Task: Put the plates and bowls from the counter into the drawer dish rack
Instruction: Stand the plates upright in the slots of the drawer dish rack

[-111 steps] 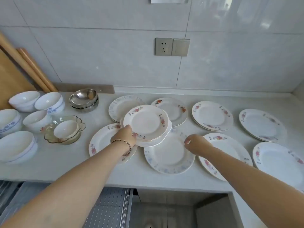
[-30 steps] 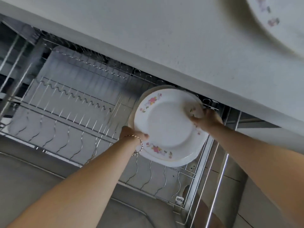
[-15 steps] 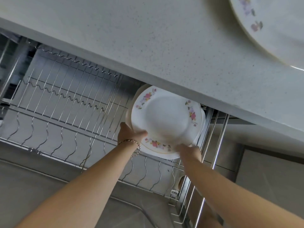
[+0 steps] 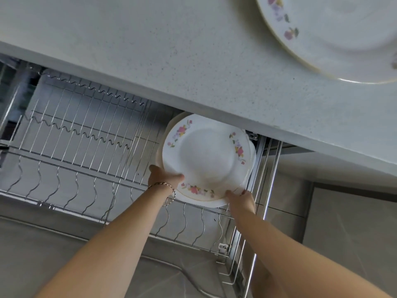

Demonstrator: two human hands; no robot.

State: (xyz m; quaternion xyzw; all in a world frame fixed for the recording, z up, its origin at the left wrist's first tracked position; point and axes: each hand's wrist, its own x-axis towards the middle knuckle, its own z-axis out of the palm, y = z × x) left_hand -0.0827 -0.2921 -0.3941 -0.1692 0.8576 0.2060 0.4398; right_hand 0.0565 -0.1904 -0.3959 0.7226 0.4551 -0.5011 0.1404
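Fingers (image 4: 153, 168) of the left hand (image 4: 164, 178) curl under the lower left rim of the stack of plates (image 4: 206, 158), with the thumb pressed over the top edge, so this hand is grasping the stack. At the lower right rim the right hand (image 4: 241, 200) does the same, its thumb and fingertips pinching the edge of the plates from below. A thin beaded bracelet (image 4: 166, 186) circles the left wrist.

The stack is tilted towards the camera and shows a pink-flowered top plate, with the pale edges of more plates peeking out behind it (how many I cannot tell). It hangs over the far right end of the drawer dish rack (image 4: 86, 147), partly tucked beneath the front edge of the counter (image 4: 171, 61). Whether the plates touch the rack wires is hidden by the stack itself.

The rack's wavy wire dividers stand bare to the left of the hands. Up on the counter, at top right, lies another flowered plate (image 4: 335, 39), well apart from the stack.
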